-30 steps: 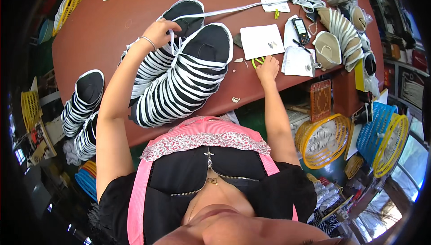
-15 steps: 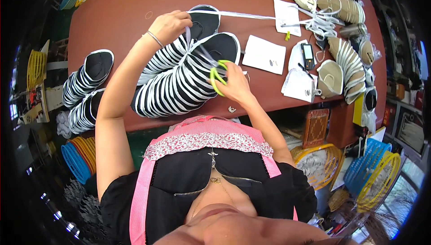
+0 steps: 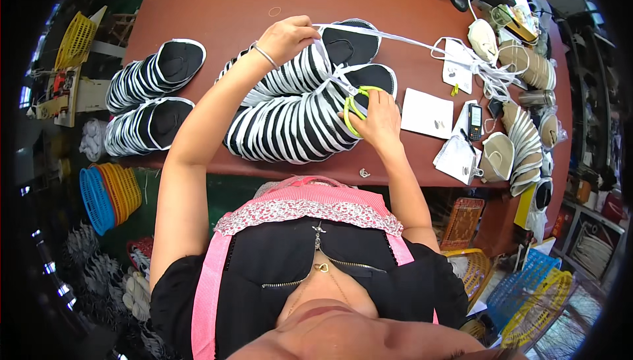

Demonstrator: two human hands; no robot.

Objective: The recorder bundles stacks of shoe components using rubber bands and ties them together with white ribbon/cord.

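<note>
Two fanned stacks of black, white-edged shoe uppers (image 3: 303,109) at frame centre, on red-brown table. White cord (image 3: 395,38) taut toward upper right. Yellow-green scissors (image 3: 356,106) over right stack.

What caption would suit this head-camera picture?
Left hand pulling white cord, right hand holding green-handled scissors over stacked shoe pieces.
</note>
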